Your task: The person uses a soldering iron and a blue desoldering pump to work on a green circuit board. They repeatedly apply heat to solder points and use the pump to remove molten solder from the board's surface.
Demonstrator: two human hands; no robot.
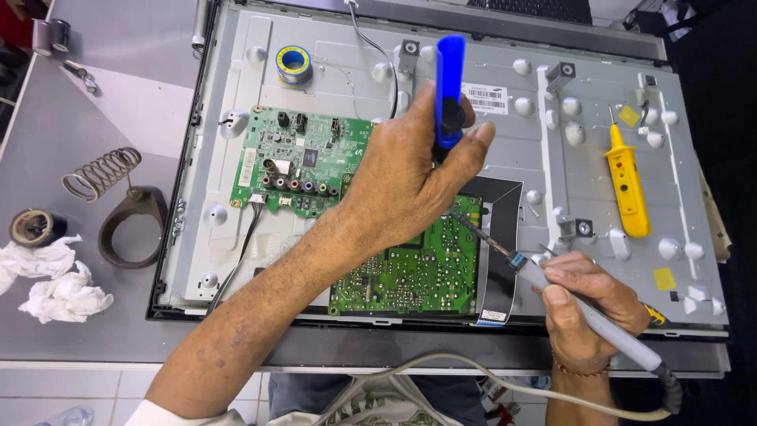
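Note:
My left hand (406, 177) grips a blue and black desoldering pump (449, 87), held upright over a green circuit board (410, 268) that lies solder side up on the metal back of a flat screen (536, 142). My right hand (587, 304) holds a grey soldering iron (552, 288) like a pen. The iron's dark tip touches the upper right part of that board, just under my left hand. A second green board (296, 158) with coloured sockets is fixed to the panel at the left.
A solder spool (293, 65) and a yellow tester pen (627, 185) lie on the panel. On the grey table at the left are a spring-type iron stand (118, 197), a tape roll (33, 227) and crumpled white tissue (55, 284). The iron's cord (473, 371) runs along the near edge.

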